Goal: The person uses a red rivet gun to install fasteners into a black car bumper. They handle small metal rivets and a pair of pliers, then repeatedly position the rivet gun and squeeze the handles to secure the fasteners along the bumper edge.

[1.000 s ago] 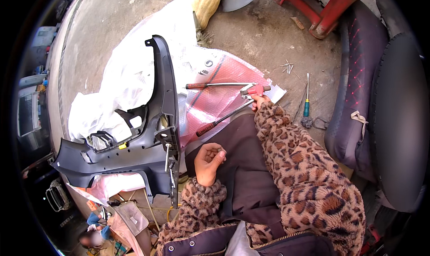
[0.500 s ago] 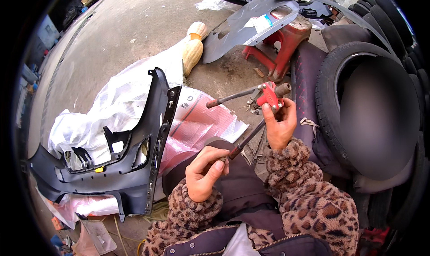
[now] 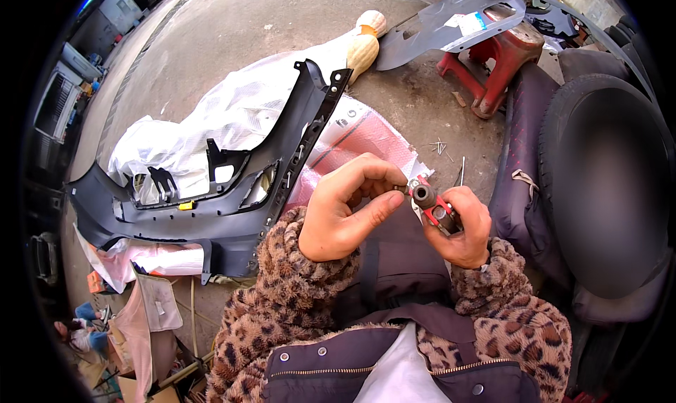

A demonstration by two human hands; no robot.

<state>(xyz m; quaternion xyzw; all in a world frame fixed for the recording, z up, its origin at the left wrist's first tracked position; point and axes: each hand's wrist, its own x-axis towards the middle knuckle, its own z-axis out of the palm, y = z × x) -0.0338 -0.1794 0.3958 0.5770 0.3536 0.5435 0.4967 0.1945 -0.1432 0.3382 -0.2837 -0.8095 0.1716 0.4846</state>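
Note:
My right hand [image 3: 461, 227] grips the red metal head of a lever hand riveter [image 3: 441, 214] in front of my chest. Its round, hollow nose faces up toward me, and its long handles are mostly hidden from this angle. Close on its left side is my left hand [image 3: 352, 209], thumb and forefinger pinched together by the nose. Between those fingertips there seems to be a small dark piece, too small to name. Left of my hands lies a large black car bumper [image 3: 239, 184], its edge lined with clips and holes.
White and pink bubble wrap [image 3: 239, 96] lies under the bumper. Thin metal pins [image 3: 439, 147] are scattered on the concrete ahead. Beyond stand a gourd [image 3: 362, 51], a grey plastic panel [image 3: 429, 40] and a red stool [image 3: 500, 58]. A tyre [image 3: 553, 163] is on the right.
The riveter has come nearer and turned, so its nose now faces me. My left hand has moved up and right, from beside a handle to the nose. The view has shifted left.

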